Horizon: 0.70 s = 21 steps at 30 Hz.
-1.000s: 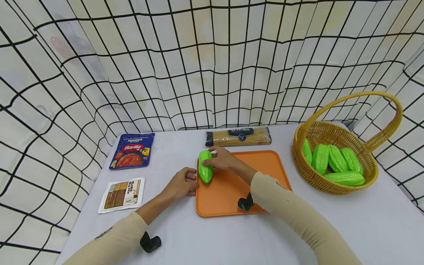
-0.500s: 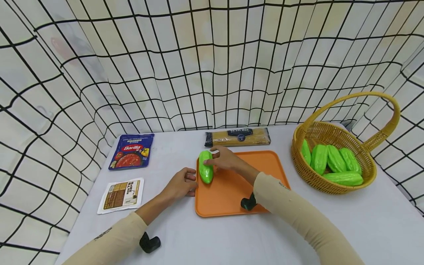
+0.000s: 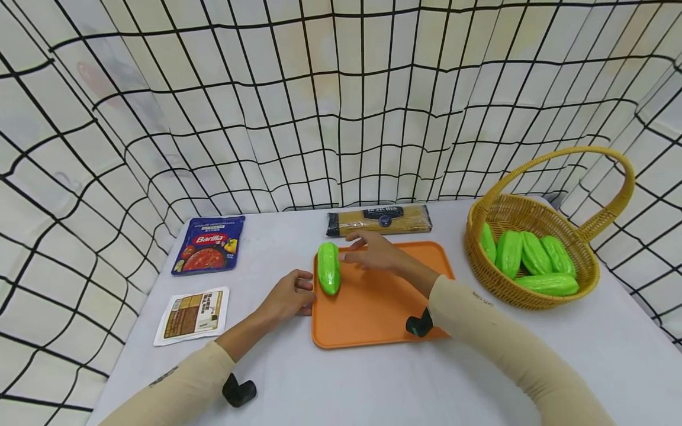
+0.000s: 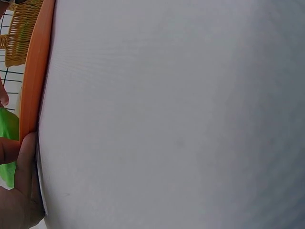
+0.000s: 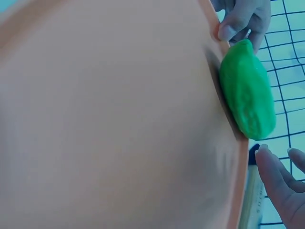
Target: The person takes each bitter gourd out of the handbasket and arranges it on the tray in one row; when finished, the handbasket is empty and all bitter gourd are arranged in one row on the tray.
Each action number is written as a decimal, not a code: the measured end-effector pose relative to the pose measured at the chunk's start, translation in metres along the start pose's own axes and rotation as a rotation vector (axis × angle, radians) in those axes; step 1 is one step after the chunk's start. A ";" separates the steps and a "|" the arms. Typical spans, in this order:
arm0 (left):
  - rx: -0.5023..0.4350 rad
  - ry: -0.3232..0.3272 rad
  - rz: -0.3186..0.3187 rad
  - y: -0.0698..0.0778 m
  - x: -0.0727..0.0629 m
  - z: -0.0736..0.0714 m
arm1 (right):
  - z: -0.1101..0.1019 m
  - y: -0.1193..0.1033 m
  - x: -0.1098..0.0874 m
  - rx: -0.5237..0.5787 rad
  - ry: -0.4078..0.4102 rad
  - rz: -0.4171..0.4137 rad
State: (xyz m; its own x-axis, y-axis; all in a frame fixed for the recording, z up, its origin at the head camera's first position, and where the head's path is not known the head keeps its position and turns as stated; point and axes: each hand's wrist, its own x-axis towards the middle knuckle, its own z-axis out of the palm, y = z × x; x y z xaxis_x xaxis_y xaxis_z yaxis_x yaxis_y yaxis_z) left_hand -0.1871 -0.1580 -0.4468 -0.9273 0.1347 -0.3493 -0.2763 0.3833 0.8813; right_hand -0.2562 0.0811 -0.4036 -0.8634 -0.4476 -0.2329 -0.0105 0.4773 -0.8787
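Observation:
An orange tray (image 3: 367,313) lies on the white table. A glossy green ridged vegetable, like a bitter melon (image 3: 328,270), rests lengthwise along its left edge. My left hand (image 3: 288,296) holds the tray's left rim; the right wrist view shows the left thumb (image 5: 228,31) on that rim beside the bitter melon's tip. My right hand (image 3: 377,251) hovers above the tray's far part, fingers spread and apart from the bitter melon. In the right wrist view a gap separates the right fingertips (image 5: 265,151) from its end. Nothing is in the right hand.
A wicker basket (image 3: 479,260) with a tall handle stands at right, holding several green bitter melons (image 3: 535,253). Behind the tray lies a spaghetti pack (image 3: 380,220). A blue Barilla pouch (image 3: 209,244) and a white-edged flat packet (image 3: 193,316) lie at left. Black netting (image 3: 341,118) borders the table.
My right hand has let go of the bitter melon and moved slightly right, its fingers opening. The bitter melon stays at the tray's left edge. My left hand keeps its place.

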 end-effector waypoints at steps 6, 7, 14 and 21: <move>-0.006 0.002 -0.002 0.000 0.001 0.000 | -0.020 0.000 -0.020 -0.054 -0.006 -0.026; -0.006 0.001 -0.003 0.000 0.001 0.000 | -0.024 0.001 -0.023 -0.064 -0.008 -0.033; 0.002 0.008 -0.004 -0.004 0.004 0.000 | -0.047 0.013 -0.055 -0.121 -0.049 -0.052; 0.010 -0.003 -0.006 -0.002 0.002 0.000 | -0.074 0.026 -0.095 -0.179 -0.074 -0.102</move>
State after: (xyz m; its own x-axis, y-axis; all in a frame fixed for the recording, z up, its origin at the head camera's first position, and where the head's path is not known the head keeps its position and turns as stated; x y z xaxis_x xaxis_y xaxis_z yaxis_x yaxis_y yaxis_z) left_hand -0.1880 -0.1590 -0.4493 -0.9248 0.1356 -0.3555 -0.2791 0.3934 0.8760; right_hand -0.2118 0.1918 -0.3732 -0.8138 -0.5518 -0.1825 -0.1909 0.5503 -0.8128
